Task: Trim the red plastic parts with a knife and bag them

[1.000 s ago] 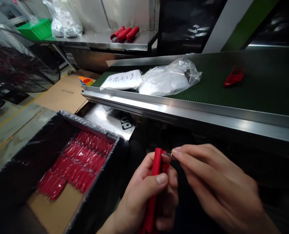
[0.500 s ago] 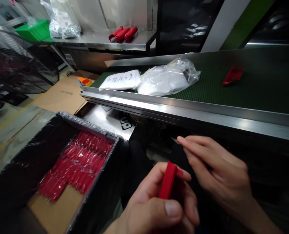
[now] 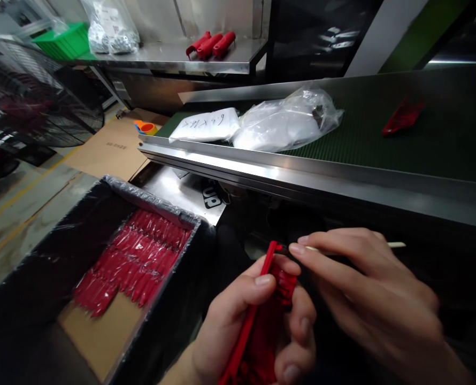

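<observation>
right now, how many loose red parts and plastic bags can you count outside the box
Red grips on the back shelf: 3
Red part on the green belt: 1
Red part held in the left hand: 1
Plastic bags on the belt: 2
Plastic bag on the back shelf: 1
Total: 8

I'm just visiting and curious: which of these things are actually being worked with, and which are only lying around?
In use:
left hand gripping red part
right hand pinching thin stick
box of red parts

Lying about:
plastic bags
red piece on belt
red handles on shelf
fan
</observation>
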### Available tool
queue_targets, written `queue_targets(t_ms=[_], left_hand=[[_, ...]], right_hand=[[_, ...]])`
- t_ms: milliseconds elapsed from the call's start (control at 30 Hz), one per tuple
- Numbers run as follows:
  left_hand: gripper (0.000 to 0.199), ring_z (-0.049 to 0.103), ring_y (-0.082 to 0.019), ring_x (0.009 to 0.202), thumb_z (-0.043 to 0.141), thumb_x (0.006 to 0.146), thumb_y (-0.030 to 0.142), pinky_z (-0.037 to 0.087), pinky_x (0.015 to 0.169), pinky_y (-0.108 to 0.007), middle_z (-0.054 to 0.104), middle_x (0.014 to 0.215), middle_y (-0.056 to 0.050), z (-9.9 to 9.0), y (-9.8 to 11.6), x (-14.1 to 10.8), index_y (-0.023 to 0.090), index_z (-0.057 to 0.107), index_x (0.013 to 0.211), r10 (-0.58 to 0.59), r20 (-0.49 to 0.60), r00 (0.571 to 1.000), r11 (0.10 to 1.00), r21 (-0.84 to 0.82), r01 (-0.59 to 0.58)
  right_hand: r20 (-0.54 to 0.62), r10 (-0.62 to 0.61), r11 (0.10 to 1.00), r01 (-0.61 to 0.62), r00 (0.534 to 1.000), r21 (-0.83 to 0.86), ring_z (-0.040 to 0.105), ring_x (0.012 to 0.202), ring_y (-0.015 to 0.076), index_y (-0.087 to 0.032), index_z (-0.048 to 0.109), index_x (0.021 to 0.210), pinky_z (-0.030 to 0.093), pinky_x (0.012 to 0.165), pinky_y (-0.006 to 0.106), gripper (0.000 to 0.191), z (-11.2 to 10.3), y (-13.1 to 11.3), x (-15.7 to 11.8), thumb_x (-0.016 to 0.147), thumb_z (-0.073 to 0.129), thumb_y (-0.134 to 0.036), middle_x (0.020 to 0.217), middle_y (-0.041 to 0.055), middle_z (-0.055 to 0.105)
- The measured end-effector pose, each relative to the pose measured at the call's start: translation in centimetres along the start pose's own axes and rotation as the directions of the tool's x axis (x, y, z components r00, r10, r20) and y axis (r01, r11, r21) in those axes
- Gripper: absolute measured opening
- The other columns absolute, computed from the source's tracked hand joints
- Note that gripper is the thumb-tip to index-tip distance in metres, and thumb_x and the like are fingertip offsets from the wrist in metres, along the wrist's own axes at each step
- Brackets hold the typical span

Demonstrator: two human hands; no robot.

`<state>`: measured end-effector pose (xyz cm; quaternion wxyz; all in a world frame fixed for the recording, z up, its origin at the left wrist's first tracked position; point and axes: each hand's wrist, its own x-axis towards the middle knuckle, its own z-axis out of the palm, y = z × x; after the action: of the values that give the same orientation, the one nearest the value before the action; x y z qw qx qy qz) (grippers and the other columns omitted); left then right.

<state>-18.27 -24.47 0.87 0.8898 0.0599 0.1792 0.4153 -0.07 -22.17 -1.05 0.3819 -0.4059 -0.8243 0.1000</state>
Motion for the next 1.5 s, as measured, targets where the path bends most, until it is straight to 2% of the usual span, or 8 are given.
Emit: queue_targets(t_ms=[267, 433, 967, 1067, 1167, 1267, 1400, 1500], left_hand=[[0.025, 0.052, -0.007, 0.044, 0.044, 0.096, 0.037, 0.041, 0.034, -0.011, 0.058, 0.076, -0.004, -0.4, -0.3, 0.2, 0.018, 0.056, 0.108, 0.005, 0.011, 1.0, 0.999, -0.034, -0.005], [0.04, 0.048, -0.009, 0.038, 0.043, 0.093, 0.048, 0.04, 0.031, -0.015, 0.056, 0.061, -0.004, -1.3, 0.0, 0.4, 0.013, 0.061, 0.089, -0.184, 0.192, 0.964, 0.982, -0.001, 0.188], [0.051, 0.037, -0.009, 0.035, 0.028, 0.096, 0.05, 0.024, 0.027, -0.014, 0.045, 0.048, 0.0, -1.0, -0.6, 0.0, 0.013, 0.059, 0.083, -0.195, 0.058, 0.979, 0.98, -0.029, 0.197], [0.054, 0.042, -0.009, 0.034, 0.022, 0.098, 0.05, 0.027, 0.025, -0.014, 0.048, 0.052, -0.001, -1.4, -0.7, -0.1, 0.014, 0.059, 0.083, -0.237, 0.035, 0.971, 0.97, -0.051, 0.238], [0.056, 0.047, -0.009, 0.034, 0.015, 0.1, 0.047, 0.034, 0.027, -0.014, 0.051, 0.056, -0.002, -2.3, -0.9, -0.2, 0.015, 0.059, 0.084, -0.292, -0.012, 0.956, 0.952, -0.1, 0.29], [0.046, 0.05, -0.008, 0.038, 0.023, 0.1, 0.046, 0.038, 0.031, -0.013, 0.055, 0.064, -0.003, -2.7, -1.0, 0.1, 0.018, 0.059, 0.095, -0.244, -0.045, 0.969, 0.966, -0.099, 0.238], [0.024, 0.048, -0.006, 0.044, 0.051, 0.093, 0.042, 0.04, 0.039, -0.015, 0.058, 0.08, 0.0, -0.8, 0.6, 3.2, 0.025, 0.054, 0.11, -0.072, -0.047, 0.996, 0.966, 0.243, 0.081], [0.026, 0.05, -0.009, 0.054, 0.054, 0.093, 0.04, 0.039, 0.043, -0.018, 0.057, 0.088, 0.001, 2.6, 3.2, 8.7, 0.029, 0.048, 0.116, 0.137, -0.063, 0.989, 0.568, 0.823, -0.026]], right_hand=[[-0.008, 0.01, 1.0, -0.01, 1.0, 0.029, 0.06, 0.105, 0.0243, -0.024, 0.062, 0.128, 0.048, 0.083, 0.04, 0.049, 0.0, 0.0, -0.2, 0.085, 0.059, 0.0, 0.118, 0.0078, 0.063], [-0.017, 0.023, 0.998, -0.022, 1.0, 0.056, 0.059, 0.105, 0.0231, -0.024, 0.062, 0.127, 0.049, 0.082, 0.039, 0.049, 0.2, -0.1, -0.4, 0.085, 0.06, 0.001, 0.117, 0.0075, 0.063], [-0.032, -0.029, 0.999, 0.03, 0.999, 0.021, 0.059, 0.103, 0.0262, -0.019, 0.063, 0.127, 0.045, 0.082, 0.042, 0.05, 0.1, 0.2, -0.6, 0.083, 0.058, 0.003, 0.114, 0.0102, 0.063], [-0.138, 0.09, 0.995, -0.093, 0.986, -0.02, 0.06, 0.1, 0.0209, -0.026, 0.06, 0.132, 0.046, 0.082, 0.036, 0.054, -0.1, 0.1, -0.4, 0.085, 0.059, 0.0, 0.113, 0.0059, 0.064], [-0.381, 0.28, 0.952, -0.306, 0.881, -0.006, 0.062, 0.097, 0.0154, -0.034, 0.063, 0.128, 0.047, 0.08, 0.029, 0.054, -0.4, 0.0, 0.0, 0.084, 0.064, -0.002, 0.114, 0.001, 0.065], [-0.366, 0.34, 0.937, -0.347, 0.866, 0.048, 0.063, 0.097, 0.0125, -0.031, 0.067, 0.12, 0.049, 0.083, 0.024, 0.041, -0.4, 0.5, -0.3, 0.087, 0.063, -0.008, 0.113, -0.0005, 0.066], [-0.255, 0.534, 0.845, -0.501, 0.806, 0.184, 0.066, 0.099, 0.0112, -0.028, 0.062, 0.121, 0.054, 0.086, 0.018, 0.03, 0.7, 1.8, -2.9, 0.094, 0.055, -0.02, 0.113, 0.0003, 0.067], [-0.18, 0.606, 0.788, -0.556, 0.775, 0.263, 0.071, 0.093, 0.0133, -0.027, 0.064, 0.117, 0.057, 0.079, 0.016, 0.026, 2.8, 2.5, -5.6, 0.092, 0.058, -0.026, 0.108, 0.0023, 0.07]])
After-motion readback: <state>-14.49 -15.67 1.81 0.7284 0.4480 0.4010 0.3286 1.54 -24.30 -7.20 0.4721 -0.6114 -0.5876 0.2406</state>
